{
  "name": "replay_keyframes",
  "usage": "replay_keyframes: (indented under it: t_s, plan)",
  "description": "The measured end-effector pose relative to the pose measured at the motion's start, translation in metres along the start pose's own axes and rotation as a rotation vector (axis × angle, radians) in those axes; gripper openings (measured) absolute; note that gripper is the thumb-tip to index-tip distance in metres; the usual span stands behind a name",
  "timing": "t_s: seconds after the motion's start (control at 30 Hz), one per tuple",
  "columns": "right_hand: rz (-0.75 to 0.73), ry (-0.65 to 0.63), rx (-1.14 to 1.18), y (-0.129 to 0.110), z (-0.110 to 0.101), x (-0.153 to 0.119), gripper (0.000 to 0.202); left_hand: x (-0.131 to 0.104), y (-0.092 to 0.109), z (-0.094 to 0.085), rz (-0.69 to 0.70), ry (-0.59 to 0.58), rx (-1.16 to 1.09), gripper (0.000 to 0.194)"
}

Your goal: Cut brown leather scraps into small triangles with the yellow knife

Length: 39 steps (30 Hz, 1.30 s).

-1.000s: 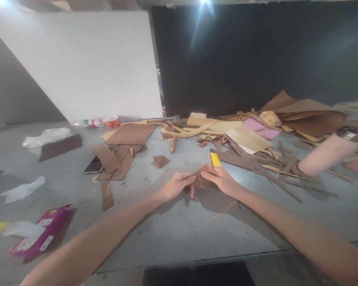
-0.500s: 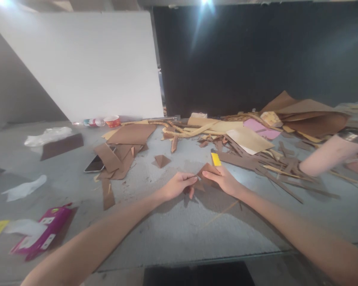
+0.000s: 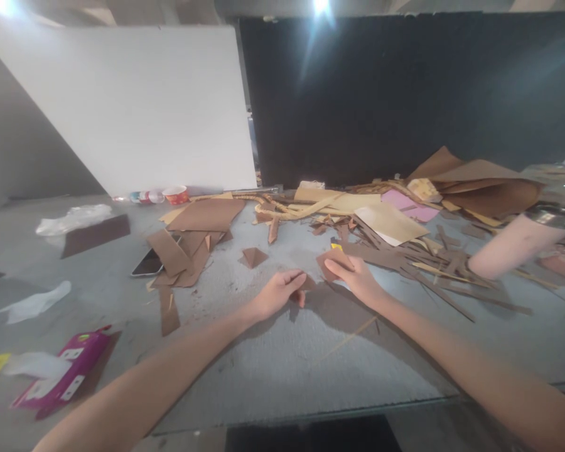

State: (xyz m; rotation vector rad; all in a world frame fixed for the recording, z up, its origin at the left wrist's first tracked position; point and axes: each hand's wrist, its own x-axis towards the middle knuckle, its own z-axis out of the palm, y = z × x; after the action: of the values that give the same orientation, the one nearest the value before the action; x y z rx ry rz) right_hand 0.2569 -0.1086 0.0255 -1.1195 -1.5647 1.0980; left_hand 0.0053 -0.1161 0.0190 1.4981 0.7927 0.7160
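Pinched in my left hand point(image 3: 280, 295) is a small brown piece of leather-like sheet point(image 3: 307, 284), mostly covered by the fingers. My right hand point(image 3: 360, 282) grips a larger brown sheet piece point(image 3: 327, 263), thumb on top. A narrow gap separates the two pieces. Just beyond the right fingers shows a yellow object with a dark tip point(image 3: 336, 247); whether the hand holds it, I cannot tell. A small folded brown piece with a raised peak point(image 3: 253, 257) lies beyond my left hand.
Brown strips point(image 3: 405, 260) and offcuts lie right of centre, beside a pink tumbler point(image 3: 513, 248) on its side. At left are a phone point(image 3: 147, 263) under brown pieces, a purple tissue pack point(image 3: 70, 370) and a paper cup point(image 3: 176, 194). A white panel point(image 3: 136, 107) stands behind.
My hands have drawn slightly apart, and the two brown pieces, close together before, now have a gap. The right-hand piece has turned, and less of the yellow object shows.
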Motion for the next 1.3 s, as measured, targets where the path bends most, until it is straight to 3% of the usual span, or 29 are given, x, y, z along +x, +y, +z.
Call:
replay_keyframes:
  t_s: [0.07, 0.17, 0.3, 0.43, 0.63, 0.73, 0.83, 0.9, 1.0, 1.1, 1.17, 1.23, 1.3]
  plan:
    - [-0.041, 0.015, -0.037, -0.008, 0.008, -0.007, 0.046, 0.002, -0.004, 0.0, 0.017, 0.025, -0.028, 0.054]
    - [-0.049, -0.059, -0.092, -0.013, 0.016, -0.013, 0.045, 0.002, -0.004, 0.001, 0.009, 0.036, -0.024, 0.059]
    - [-0.034, -0.133, -0.199, -0.006, 0.022, -0.013, 0.044, -0.003, 0.003, 0.003, 0.025, -0.02, 0.093, 0.069]
    - [-0.077, -0.132, -0.256, -0.002, 0.025, -0.012, 0.044, -0.005, 0.006, 0.003, 0.048, -0.072, 0.174, 0.052]
    - [-0.146, -0.145, -0.288, -0.007, 0.022, -0.016, 0.038, -0.004, 0.003, 0.005, 0.063, -0.034, 0.166, 0.042]
    - [-0.195, -0.092, -0.332, -0.009, 0.016, -0.015, 0.035, -0.004, 0.004, 0.006, 0.082, 0.078, 0.212, 0.036]
    - [-0.234, -0.017, -0.38, -0.009, 0.007, -0.012, 0.033, -0.001, 0.005, -0.005, 0.119, 0.224, 0.376, 0.031]
    - [-0.262, 0.04, -0.424, -0.009, 0.0, -0.008, 0.032, 0.004, 0.005, -0.021, 0.174, 0.337, 0.574, 0.029]
    - [-0.289, 0.109, -0.523, -0.009, -0.014, -0.001, 0.03, 0.013, 0.003, -0.051, 0.238, 0.634, 0.895, 0.025]
    - [-0.261, 0.175, -0.646, -0.007, -0.034, 0.011, 0.025, 0.016, -0.003, -0.071, 0.196, 0.832, 1.047, 0.012]
    - [-0.205, 0.188, -0.741, -0.002, -0.049, 0.021, 0.021, 0.013, -0.005, -0.072, 0.205, 0.948, 1.084, 0.037]
    - [-0.153, 0.203, -0.883, 0.006, -0.065, 0.03, 0.02, 0.009, -0.006, -0.064, 0.263, 0.952, 1.13, 0.055]
    - [-0.079, 0.248, -1.068, 0.017, -0.079, 0.036, 0.022, 0.006, -0.005, -0.053, 0.374, 0.794, 1.161, 0.06]
